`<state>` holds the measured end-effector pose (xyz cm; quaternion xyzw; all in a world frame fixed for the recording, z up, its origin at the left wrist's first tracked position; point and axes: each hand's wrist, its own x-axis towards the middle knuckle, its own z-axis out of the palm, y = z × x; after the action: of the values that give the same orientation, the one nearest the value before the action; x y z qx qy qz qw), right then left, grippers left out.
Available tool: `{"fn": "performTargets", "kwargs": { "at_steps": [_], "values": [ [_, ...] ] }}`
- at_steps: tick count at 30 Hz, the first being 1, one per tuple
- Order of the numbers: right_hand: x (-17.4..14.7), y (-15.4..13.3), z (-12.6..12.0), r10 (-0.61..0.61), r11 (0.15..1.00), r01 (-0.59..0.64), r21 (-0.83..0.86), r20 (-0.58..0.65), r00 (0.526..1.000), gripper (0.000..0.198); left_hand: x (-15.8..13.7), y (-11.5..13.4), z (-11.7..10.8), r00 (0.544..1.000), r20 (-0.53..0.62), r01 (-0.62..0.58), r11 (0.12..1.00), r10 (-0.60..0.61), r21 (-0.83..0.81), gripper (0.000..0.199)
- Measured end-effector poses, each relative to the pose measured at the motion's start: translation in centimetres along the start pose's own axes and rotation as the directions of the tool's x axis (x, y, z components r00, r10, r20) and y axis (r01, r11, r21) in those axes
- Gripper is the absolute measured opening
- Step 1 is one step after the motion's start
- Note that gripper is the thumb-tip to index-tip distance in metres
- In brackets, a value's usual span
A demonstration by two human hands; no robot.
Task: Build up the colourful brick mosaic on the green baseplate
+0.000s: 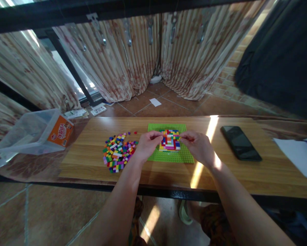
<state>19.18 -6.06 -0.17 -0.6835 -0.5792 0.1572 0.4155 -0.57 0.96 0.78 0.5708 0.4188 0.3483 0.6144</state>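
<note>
A low, multicoloured build of toy bricks (171, 140) sits on a green studded baseplate (172, 158) in the middle of the table. My left hand (147, 145) is at the left edge of the build, thumb and fingers pinched together; whatever lies between them is hidden. On the opposite side, my right hand (199, 146) pinches a small yellowish toy brick (180, 138) by the build's right edge. Left of the baseplate lies a loose heap of bricks (117, 154) in many colours, with a few strays behind it.
A black phone (240, 142) lies on the wooden table (92, 130) to the right, with white paper (297, 155) beyond it. At the far left stands a clear plastic tub (32, 133) with an orange label. Patterned curtains (133, 65) hang behind the table.
</note>
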Motion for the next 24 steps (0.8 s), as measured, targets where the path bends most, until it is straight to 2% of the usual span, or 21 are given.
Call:
{"fn": "performTargets", "kwargs": {
  "at_steps": [9,14,18,21,24],
  "values": [
    [-0.1,-0.3,0.1,-0.058,0.998,0.059,-0.002,0.021,0.998,0.016,0.1,-0.2,-0.1,1.0,-0.001,-0.019,0.999,0.019,0.036,0.014],
    [0.1,0.5,0.6,-0.04,0.996,0.04,0.074,0.01,0.999,0.016,0.2,-0.4,-0.1,1.0,0.002,-0.023,0.998,0.023,0.057,0.014],
    [0.2,1.5,1.3,0.107,0.963,-0.112,0.246,0.03,0.994,0.013,0.3,-0.5,-0.1,1.0,-0.001,-0.029,0.997,0.029,0.076,0.014],
    [0.3,1.8,1.7,0.238,0.876,-0.244,0.415,0.068,0.969,0.017,0.2,-0.5,-0.1,1.0,0.002,-0.026,0.996,0.026,0.085,0.014],
    [0.2,1.5,1.9,0.302,0.817,-0.299,0.493,0.076,0.95,0.024,0.0,-0.3,0.0,1.0,0.002,-0.02,0.996,0.02,0.083,0.013]
  ]
}}
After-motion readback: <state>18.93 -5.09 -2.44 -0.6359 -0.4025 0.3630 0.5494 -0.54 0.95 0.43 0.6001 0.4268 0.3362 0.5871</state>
